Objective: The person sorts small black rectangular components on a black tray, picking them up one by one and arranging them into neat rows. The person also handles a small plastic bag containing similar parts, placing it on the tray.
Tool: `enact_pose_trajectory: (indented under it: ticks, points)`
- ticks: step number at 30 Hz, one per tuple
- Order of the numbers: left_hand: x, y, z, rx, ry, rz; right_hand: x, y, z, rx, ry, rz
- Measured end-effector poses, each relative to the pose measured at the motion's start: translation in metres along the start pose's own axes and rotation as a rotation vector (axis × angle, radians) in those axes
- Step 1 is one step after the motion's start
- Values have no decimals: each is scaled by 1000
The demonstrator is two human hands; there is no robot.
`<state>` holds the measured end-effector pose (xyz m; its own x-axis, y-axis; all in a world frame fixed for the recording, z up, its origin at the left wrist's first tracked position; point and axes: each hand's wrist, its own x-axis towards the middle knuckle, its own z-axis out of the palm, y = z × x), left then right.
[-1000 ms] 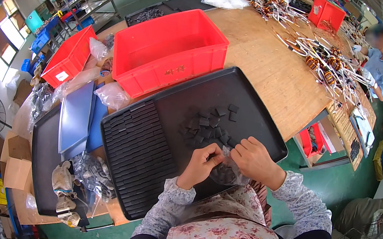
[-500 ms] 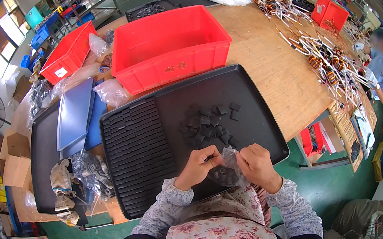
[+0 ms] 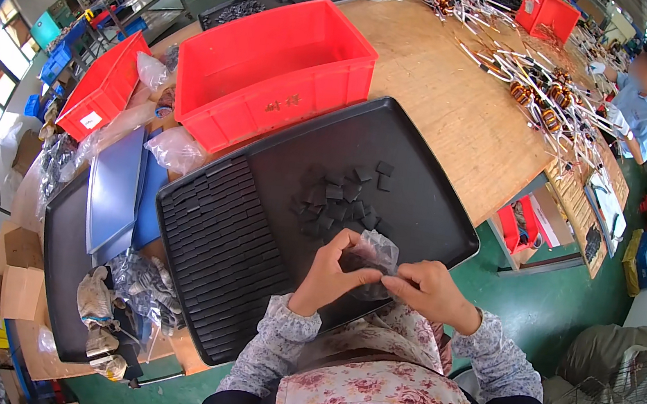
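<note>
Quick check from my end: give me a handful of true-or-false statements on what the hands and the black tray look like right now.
1. Both hands hold a small clear plastic bag. True: the left hand and right hand pinch it between them.
2. The bag is held over the red bin. False: it is over the near edge of the black tray.
3. Small dark square pieces lie loose on the tray. True.
4. The tray's left part is smooth. False: it is filled with tight rows of pieces.
5. The red bin sits behind the tray on the wooden table. True.
</note>
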<state>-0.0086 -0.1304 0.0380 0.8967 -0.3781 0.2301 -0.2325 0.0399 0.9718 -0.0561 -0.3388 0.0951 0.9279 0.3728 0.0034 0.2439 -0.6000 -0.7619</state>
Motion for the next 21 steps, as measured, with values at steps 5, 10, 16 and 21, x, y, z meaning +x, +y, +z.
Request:
enact_pose_trajectory:
  ticks: [5,10,16,21]
  points:
    - [-2,1,3,18,-42,-79,5,7,6,248,-33,81]
    - [0,0,-3,137,-79,-38,0,17,24,605,47,159]
    - [-1,-1,-7,77,-81,-104,-7,16,42,1186,294,180]
    - [-3,-2,-7,69,-55,-59,-3,8,15,767,113,244]
